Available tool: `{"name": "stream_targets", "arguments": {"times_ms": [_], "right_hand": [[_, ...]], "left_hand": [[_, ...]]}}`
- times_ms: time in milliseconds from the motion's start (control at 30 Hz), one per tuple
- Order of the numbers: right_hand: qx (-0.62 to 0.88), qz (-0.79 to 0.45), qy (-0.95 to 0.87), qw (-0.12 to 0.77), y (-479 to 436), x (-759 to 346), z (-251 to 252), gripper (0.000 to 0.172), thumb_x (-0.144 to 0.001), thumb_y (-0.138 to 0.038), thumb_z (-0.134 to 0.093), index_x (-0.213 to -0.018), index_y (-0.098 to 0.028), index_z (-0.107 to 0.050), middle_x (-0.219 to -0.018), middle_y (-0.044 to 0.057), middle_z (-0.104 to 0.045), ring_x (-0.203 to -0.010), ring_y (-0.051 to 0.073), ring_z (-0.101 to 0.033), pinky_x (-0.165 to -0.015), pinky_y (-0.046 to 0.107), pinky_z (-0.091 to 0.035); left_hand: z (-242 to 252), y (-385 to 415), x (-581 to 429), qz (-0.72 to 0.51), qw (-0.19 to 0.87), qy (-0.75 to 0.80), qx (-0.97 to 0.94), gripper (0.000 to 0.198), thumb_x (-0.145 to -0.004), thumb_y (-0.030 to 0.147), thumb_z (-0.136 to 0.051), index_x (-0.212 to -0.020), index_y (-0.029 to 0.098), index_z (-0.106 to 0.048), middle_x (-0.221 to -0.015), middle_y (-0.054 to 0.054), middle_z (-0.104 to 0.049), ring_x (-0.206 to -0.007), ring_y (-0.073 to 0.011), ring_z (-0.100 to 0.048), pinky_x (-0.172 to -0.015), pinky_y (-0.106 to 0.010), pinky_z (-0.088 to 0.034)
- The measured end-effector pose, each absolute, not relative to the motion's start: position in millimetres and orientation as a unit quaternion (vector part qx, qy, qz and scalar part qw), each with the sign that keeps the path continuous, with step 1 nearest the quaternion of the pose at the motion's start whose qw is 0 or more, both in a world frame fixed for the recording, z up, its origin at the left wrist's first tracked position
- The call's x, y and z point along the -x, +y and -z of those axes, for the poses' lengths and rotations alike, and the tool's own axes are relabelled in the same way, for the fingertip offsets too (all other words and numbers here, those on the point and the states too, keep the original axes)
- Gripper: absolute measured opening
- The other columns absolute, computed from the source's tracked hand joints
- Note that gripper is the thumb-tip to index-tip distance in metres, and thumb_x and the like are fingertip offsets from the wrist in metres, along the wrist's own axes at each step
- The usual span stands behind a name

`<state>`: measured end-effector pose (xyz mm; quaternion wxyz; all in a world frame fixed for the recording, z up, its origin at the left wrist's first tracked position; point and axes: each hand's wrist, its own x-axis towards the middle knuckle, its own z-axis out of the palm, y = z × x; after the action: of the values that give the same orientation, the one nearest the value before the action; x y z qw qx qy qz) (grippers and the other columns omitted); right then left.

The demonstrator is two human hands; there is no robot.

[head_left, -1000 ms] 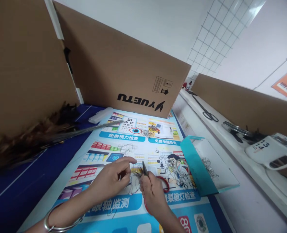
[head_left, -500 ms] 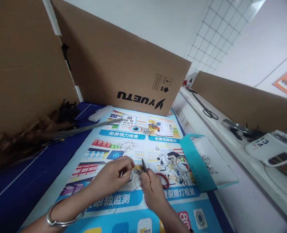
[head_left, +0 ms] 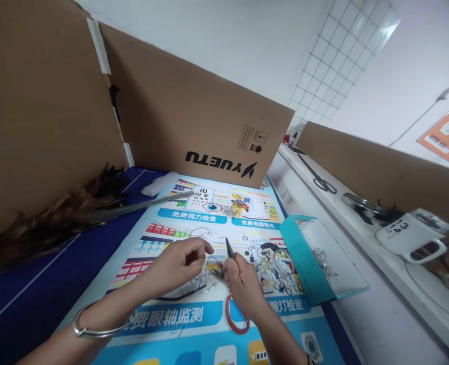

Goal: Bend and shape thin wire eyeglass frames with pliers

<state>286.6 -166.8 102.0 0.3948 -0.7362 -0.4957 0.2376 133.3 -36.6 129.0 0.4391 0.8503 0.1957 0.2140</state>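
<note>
We clasp a dark, slim-tipped metal tool (head_left: pixel 229 248) in our closed right hand (head_left: pixel 243 284), over red-handled scissors (head_left: pixel 236 331), while our left hand (head_left: pixel 181 262) hovers near, fingers curled, whether holding anything we cannot tell.

The tool (head_left: pixel 229 248) looks metal, the panel (head_left: pixel 194 111) matt cardboard

Bare right hand (head_left: pixel 243 279) holding a dark, pointed metal tool (head_left: pixel 229 249): shifted forward and rightward, tip now farther from the bare left hand (head_left: pixel 186 261); rounded red handle loop (head_left: pixel 229 317) below it: plain to me now, mostly hidden before; white printed lettering (head_left: pixel 177 315) on blue: leftmost character more exposed.
</note>
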Motion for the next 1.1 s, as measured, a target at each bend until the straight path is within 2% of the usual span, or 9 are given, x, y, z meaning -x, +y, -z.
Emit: {"name": "stream_targets", "arguments": {"times_ms": [200,333,767,1100], "right_hand": [[0.754,-0.184,-0.539,0.327,-157,-304,-140,0.032,-0.094,-0.039,-0.033,-0.078,-0.019,-0.052,-0.062,-0.001,-0.054,-0.054,0.012,-0.050,-0.050,0.021,-0.030],[0.755,-0.151,-0.555,0.315,-151,-317,-156,0.031,-0.095,-0.040,-0.034,-0.076,-0.020,-0.049,-0.063,-0.002,-0.054,-0.056,0.013,-0.050,-0.052,0.021,-0.030],[0.758,-0.176,-0.586,0.225,-138,-321,-135,0.029,-0.095,-0.036,-0.036,-0.077,-0.020,-0.052,-0.063,0.000,-0.057,-0.056,0.013,-0.051,-0.049,0.022,-0.024],[0.749,-0.182,-0.587,0.247,-144,-317,-137,0.029,-0.095,-0.036,-0.036,-0.075,-0.020,-0.050,-0.062,-0.001,-0.055,-0.056,0.013,-0.050,-0.050,0.021,-0.026]], "left_hand": [[-144,-20,-143,-0.212,0.449,0.191,-0.847,0.013,-0.071,0.011,-0.046,-0.062,0.020,-0.043,-0.083,-0.003,-0.067,-0.076,-0.0186,-0.061,-0.064,-0.028,-0.043],[-137,-11,-150,-0.213,0.460,0.189,-0.841,0.013,-0.070,0.011,-0.045,-0.061,0.020,-0.042,-0.082,-0.004,-0.068,-0.078,-0.0192,-0.062,-0.060,-0.026,-0.042],[-127,7,-143,-0.226,0.466,0.202,-0.831,0.008,-0.072,0.015,-0.048,-0.065,0.019,-0.048,-0.075,-0.002,-0.063,-0.070,-0.0170,-0.057,-0.065,-0.027,-0.043],[-132,3,-139,-0.200,0.564,0.159,-0.785,0.010,-0.080,0.020,-0.050,-0.071,0.018,-0.053,-0.094,-0.004,-0.062,-0.075,-0.0155,-0.056,-0.066,-0.025,-0.045]]}}
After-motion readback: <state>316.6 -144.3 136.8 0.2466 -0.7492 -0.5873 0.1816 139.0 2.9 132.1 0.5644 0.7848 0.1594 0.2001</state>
